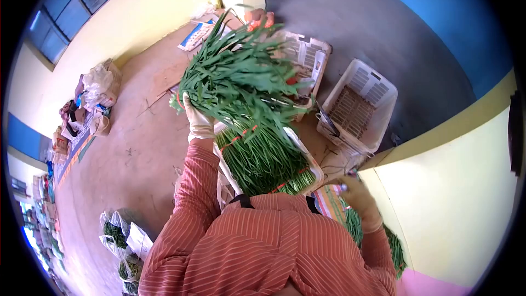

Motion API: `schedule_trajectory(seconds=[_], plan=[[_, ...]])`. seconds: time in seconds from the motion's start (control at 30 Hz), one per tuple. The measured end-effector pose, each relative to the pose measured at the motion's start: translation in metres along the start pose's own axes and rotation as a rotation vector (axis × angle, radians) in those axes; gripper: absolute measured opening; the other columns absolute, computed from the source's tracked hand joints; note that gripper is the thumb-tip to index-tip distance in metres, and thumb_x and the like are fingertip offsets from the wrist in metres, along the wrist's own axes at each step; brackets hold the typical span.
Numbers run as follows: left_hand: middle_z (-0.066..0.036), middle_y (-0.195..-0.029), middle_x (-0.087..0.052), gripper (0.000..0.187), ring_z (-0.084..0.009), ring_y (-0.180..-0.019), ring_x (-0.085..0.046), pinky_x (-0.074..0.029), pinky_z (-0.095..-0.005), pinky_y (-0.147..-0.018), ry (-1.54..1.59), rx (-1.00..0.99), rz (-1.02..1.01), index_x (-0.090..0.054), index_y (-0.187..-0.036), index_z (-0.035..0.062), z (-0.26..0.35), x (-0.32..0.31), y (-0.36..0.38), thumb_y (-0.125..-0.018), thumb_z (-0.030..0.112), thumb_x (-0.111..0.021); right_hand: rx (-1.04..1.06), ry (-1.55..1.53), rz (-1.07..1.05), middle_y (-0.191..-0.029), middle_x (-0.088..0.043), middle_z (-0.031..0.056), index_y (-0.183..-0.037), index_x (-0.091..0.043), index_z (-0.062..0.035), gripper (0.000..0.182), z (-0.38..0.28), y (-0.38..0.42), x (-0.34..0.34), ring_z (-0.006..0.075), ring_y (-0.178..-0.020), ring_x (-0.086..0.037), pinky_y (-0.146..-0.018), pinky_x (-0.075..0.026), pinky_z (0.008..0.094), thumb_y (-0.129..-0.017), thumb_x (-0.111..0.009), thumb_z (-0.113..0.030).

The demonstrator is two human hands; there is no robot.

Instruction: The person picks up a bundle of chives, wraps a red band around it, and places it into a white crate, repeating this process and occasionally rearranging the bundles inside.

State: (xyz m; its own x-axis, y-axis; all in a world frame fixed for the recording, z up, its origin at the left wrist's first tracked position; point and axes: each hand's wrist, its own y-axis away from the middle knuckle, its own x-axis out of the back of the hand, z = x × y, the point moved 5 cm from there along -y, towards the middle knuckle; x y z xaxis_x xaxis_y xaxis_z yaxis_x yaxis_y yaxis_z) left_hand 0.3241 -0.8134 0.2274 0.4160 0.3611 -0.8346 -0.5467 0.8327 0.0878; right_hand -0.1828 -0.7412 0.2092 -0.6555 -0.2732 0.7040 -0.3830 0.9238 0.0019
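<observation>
My left hand [194,119], in a pale glove, is closed around the stem end of a large bunch of leafy greens [235,71]. The leaves fan out to the right, over the far end of a white crate [316,171]. Inside that crate, right in front of my body, lie long thin green stalks [263,156] with red bands across them. My right hand [357,194], gloved too, is at my right side above a striped woven sack [329,200]. Motion blurs its fingers, and I cannot make out whether it holds anything.
Beyond the greens stands a white plastic crate [309,57], with another white crate [359,107] to its right. More greens [394,249] lie by my right elbow. Bags of greens [118,235] sit on the floor at left; further bags [101,87] line the left wall.
</observation>
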Motion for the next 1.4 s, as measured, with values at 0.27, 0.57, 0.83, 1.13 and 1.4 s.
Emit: schedule_trajectory(seconds=[0.27, 0.57, 0.83, 1.13, 1.4], plan=[[-0.012, -0.146, -0.049, 0.065, -0.0362, -0.130, -0.048, -0.038, -0.0545, -0.111, -0.036, -0.179, -0.075, -0.044, -0.146, 0.0119, 0.019, 0.044, -0.013, -0.099, 0.056, -0.041, -0.275, 0.305, -0.202, -0.100, -0.069, 0.0169, -0.100, -0.069, -0.0038, 0.024, 0.022, 0.005, -0.020, 0.0346, -0.094, -0.067, -0.082, -0.052, 0.0432, -0.083, -0.068, -0.019], [-0.011, -0.142, -0.053, 0.066, -0.0333, -0.127, -0.051, -0.042, -0.0500, -0.108, 0.064, -0.056, -0.128, -0.047, -0.144, 0.0121, 0.029, 0.071, 0.015, -0.099, 0.059, -0.041, 0.063, -0.186, 0.010, -0.104, -0.071, 0.0101, -0.110, -0.069, -0.0018, 0.022, -0.088, -0.100, 0.025, 0.0175, -0.098, -0.067, -0.086, -0.052, 0.0301, -0.093, -0.065, -0.015], [-0.013, -0.131, -0.061, 0.062, -0.0310, -0.115, -0.061, -0.051, -0.0459, -0.101, 0.201, -0.067, -0.040, -0.053, -0.137, 0.0054, 0.051, 0.050, 0.030, -0.093, 0.048, -0.064, 0.260, -0.609, 0.099, -0.131, -0.062, 0.0131, -0.130, -0.059, 0.0044, 0.045, -0.243, -0.164, 0.093, 0.0189, -0.123, -0.056, -0.107, -0.039, 0.0302, -0.093, -0.067, -0.021], [-0.008, -0.121, -0.067, 0.056, -0.0231, -0.109, -0.065, -0.051, -0.0399, -0.098, -0.241, 0.063, -0.482, -0.058, -0.130, 0.0039, 0.040, -0.055, 0.080, -0.081, 0.021, -0.078, 0.583, -0.587, -0.576, -0.156, -0.027, 0.0238, -0.156, -0.010, 0.0028, 0.119, -0.298, -0.192, -0.067, 0.0291, -0.147, -0.022, -0.120, -0.017, 0.0363, -0.073, -0.088, -0.029], [-0.009, -0.136, -0.057, 0.080, -0.0226, -0.124, -0.055, -0.041, -0.0369, -0.109, -0.306, -0.039, -0.640, -0.035, -0.151, 0.0071, 0.057, -0.138, 0.109, -0.083, 0.010, -0.077, 0.572, -0.589, -0.062, -0.129, -0.061, 0.0142, -0.145, -0.041, -0.0025, 0.081, -0.269, -0.194, -0.037, 0.0234, -0.117, -0.060, -0.101, -0.048, 0.0356, -0.075, -0.081, -0.006]])
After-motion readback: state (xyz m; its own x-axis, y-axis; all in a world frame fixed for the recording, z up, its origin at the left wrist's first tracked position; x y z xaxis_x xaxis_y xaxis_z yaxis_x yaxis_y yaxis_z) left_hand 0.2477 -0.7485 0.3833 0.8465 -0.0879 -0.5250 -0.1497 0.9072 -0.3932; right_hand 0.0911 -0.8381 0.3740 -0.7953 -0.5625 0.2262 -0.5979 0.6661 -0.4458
